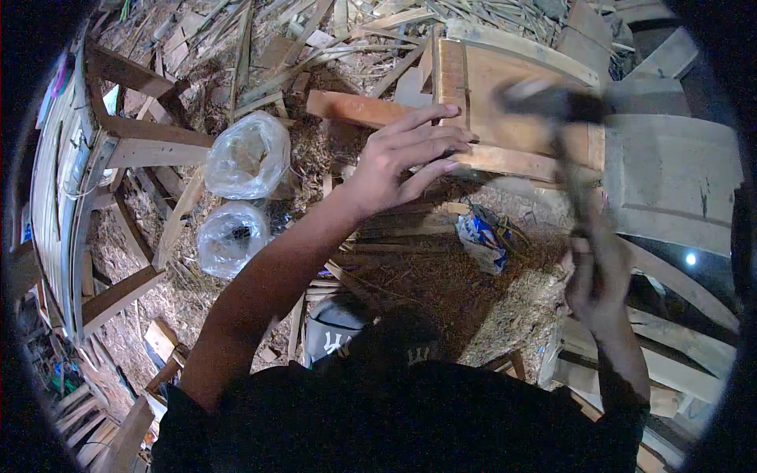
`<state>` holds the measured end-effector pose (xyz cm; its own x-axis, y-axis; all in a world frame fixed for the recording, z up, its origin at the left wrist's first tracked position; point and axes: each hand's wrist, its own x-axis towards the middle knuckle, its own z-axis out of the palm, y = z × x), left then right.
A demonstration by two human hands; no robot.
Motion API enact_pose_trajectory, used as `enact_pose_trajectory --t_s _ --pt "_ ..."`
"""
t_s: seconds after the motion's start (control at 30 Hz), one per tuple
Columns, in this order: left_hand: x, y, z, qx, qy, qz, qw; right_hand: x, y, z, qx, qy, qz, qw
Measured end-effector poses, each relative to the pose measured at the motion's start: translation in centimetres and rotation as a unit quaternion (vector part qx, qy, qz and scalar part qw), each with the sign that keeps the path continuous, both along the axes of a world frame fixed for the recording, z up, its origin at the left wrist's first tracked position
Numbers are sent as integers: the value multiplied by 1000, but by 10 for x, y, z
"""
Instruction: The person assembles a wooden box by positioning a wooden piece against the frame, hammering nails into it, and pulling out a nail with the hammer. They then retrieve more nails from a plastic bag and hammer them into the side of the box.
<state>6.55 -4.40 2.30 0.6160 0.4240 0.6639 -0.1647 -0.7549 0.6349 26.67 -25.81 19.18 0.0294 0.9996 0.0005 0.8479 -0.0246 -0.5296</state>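
Observation:
My left hand (406,154) lies with its fingers stretched out at the left end of a wooden frame with an inset panel (497,63). Its fingertips reach the frame's edge rail, and nothing shows in its grasp. Closed round the handle of a hammer (579,177), my right hand (598,272) is at the right. The hammer is smeared by motion, and its dark head overlaps the panel in this view. An orange-brown board (355,108) runs from behind my left hand toward the left.
Two clear plastic bags (248,154) stand left of my forearm. A blue and white packet (482,240) lies on the sawdust between my arms. Wooden furniture frames (154,142) are at the left, pale boards (670,177) at the right, and scrap strips cover the far ground.

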Motion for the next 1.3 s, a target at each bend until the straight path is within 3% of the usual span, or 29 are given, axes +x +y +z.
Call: enact_pose_trajectory --t_s 0.03,0.07,0.1,0.17,0.3,0.33,0.37,0.43,0.47,0.5,0.53,0.57,0.6,0.63,0.7,0.73,0.9,0.97,1.03,1.1,1.13,1.17,1.23,1.27,1.3 --pt "0 1 0 -1 3 -6 1000 1 -4 1 92 20 -53 994" --pt "0 1 0 -1 5 -7 1000 3 -14 -3 144 136 -114 974" --pt "0 1 1 -4 -1 -9 1000 3 -10 -8 143 137 -115 973" --pt "0 1 2 -4 -9 -11 1000 2 6 -17 33 -91 100 990" --pt "-2 -2 2 -5 5 11 1000 3 9 -5 -55 -38 57 996" --pt "-1 -1 2 -2 9 0 1000 1 15 -3 53 -52 66 995" --pt "0 0 1 -2 9 0 1000 1 9 -4 53 -52 66 995" --pt "1 0 -1 -15 1 -10 1000 4 -13 -9 179 133 -74 972" --pt "0 -1 -2 -15 1 -10 1000 5 -19 -30 222 274 -71 933" --pt "0 -2 -2 -9 6 -1 1000 9 -19 -34 222 273 -72 933" --pt "0 -1 -1 0 9 9 1000 7 -3 -35 108 86 19 990" --pt "0 0 3 4 7 10 1000 3 9 -34 -12 -107 108 988" --pt "-1 -1 5 4 5 9 1000 -3 11 -30 -25 -18 51 998" --pt "-2 -1 6 4 4 12 1000 -1 15 -23 -25 -18 55 998" --pt "-1 0 2 -4 3 2 1000 1 17 -7 94 -68 52 992" --pt "1 1 0 -8 -1 -8 1000 0 13 -2 121 -55 -3 991" --pt "-1 -3 0 -10 2 -1 1000 16 -19 -30 85 -153 51 983" --pt "-1 1 2 7 1 12 1000 -4 12 -30 -12 -48 58 997" --pt "-3 1 3 4 18 -4 1000 2 7 -19 -4 -15 56 998" --pt "-2 0 4 -10 14 -12 1000 3 9 -3 105 -66 -5 992" --pt "-1 0 4 -24 9 -19 999 8 -8 -6 110 83 -84 987" --pt "-1 0 3 -25 10 -18 999 14 -15 -13 110 84 -84 987" --pt "0 0 1 -26 -4 -19 999 21 -26 -26 49 -133 10 990" --pt "0 0 2 -23 -5 -19 1000 5 3 -34 18 -95 93 991" --pt "-2 -2 2 -13 1 -2 1000 5 3 -33 21 -97 92 991"
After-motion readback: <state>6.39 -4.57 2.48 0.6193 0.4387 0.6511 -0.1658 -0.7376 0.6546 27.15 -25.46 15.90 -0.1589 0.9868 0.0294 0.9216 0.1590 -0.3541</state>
